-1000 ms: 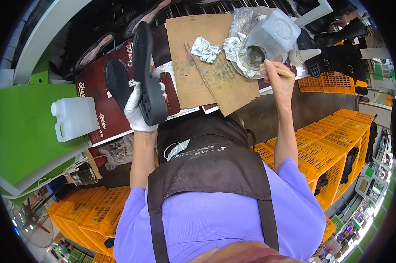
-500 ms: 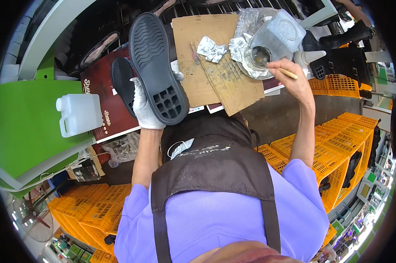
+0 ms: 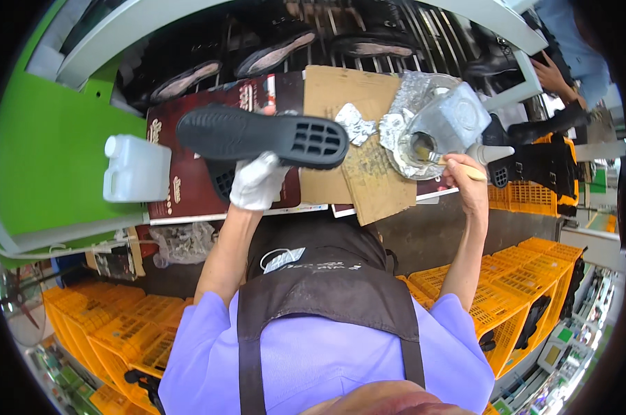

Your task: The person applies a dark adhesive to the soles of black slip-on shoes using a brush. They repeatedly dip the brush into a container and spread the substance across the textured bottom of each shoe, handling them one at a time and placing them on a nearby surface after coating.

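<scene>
My left hand (image 3: pixel 259 182), in a white glove, grips a black shoe sole (image 3: pixel 257 131) from its near edge. The sole lies crosswise with its treaded underside toward me and the grid of square hollows at the right. Beneath it, a second black sole (image 3: pixel 221 178) shows only in part. Bare, my right hand (image 3: pixel 467 185) pinches a paint brush (image 3: pixel 473 172) by its wooden handle. Its bristles are at the round mouth of a cloudy plastic container (image 3: pixel 457 116) lying tilted on a foil-wrapped base (image 3: pixel 394 131). How deep the bristles reach is unclear.
Cardboard sheets (image 3: pixel 376 187) and crumpled foil (image 3: pixel 356 124) lie between my hands. A white jug (image 3: pixel 137 169) stands left, a white nozzle bottle (image 3: pixel 491 153) right. Boots (image 3: pixel 275 54) lie on the far rack. Orange crates (image 3: pixel 506 277) flank me. Another person's hand (image 3: pixel 551 75) is far right.
The sole has turned from upright to crosswise, and my left hand has shifted to its near edge. The brush has drawn back slightly, showing its ferrule and bristles. The head view has shifted.
</scene>
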Motion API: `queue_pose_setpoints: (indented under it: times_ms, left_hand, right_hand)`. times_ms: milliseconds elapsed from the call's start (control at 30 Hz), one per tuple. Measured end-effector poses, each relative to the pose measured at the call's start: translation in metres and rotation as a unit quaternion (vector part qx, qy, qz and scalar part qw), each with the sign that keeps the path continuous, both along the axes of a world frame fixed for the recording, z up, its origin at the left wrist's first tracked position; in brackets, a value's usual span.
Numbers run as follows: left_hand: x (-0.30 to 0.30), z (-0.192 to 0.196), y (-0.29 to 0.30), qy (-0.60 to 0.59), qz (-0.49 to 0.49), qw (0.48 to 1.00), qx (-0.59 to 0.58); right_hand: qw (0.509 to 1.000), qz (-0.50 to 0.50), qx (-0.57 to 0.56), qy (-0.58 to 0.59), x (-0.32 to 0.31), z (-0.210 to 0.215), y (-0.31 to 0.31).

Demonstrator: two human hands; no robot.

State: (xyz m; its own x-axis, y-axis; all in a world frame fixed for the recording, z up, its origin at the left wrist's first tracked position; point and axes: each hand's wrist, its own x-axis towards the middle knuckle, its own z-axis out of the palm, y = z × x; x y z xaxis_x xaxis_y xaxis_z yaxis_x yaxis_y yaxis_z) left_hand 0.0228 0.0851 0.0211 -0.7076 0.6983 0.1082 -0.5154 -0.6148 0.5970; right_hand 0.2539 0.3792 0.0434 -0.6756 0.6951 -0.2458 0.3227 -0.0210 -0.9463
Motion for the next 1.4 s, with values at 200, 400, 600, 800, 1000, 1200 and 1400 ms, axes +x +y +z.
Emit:
queue_pose_setpoints:
  times_ms: [200,400,600,800,1000,1200,1400]
  left_hand:
    - [-0.003,-0.010,0.015,0.179,0.092,0.977,-0.065]
    - [0.000,-0.010,0.018,0.349,0.123,0.912,-0.178]
    - [0.013,-0.013,0.031,0.344,0.099,0.918,-0.167]
    - [0.025,-0.005,0.033,0.298,0.077,0.940,-0.145]
    - [0.031,-0.013,0.030,0.116,0.049,0.989,-0.072]
    - [0.029,-0.013,0.029,0.136,0.046,0.989,-0.041]
    - [0.028,-0.014,0.028,0.291,0.098,0.933,-0.185]
  right_hand:
    - [0.955,-0.151,-0.157,0.202,0.002,-0.049,-0.018]
    - [0.865,-0.102,-0.321,0.372,-0.018,-0.038,-0.056]
    - [0.920,-0.001,-0.091,0.382,-0.066,0.010,-0.125]
    - [0.947,0.033,-0.052,0.316,-0.096,0.023,-0.161]
    - [0.954,0.112,-0.081,0.264,-0.105,0.036,-0.181]
    - [0.956,0.140,-0.084,0.244,-0.109,0.034,-0.175]
    - [0.955,0.023,-0.082,0.286,-0.109,0.020,-0.149]
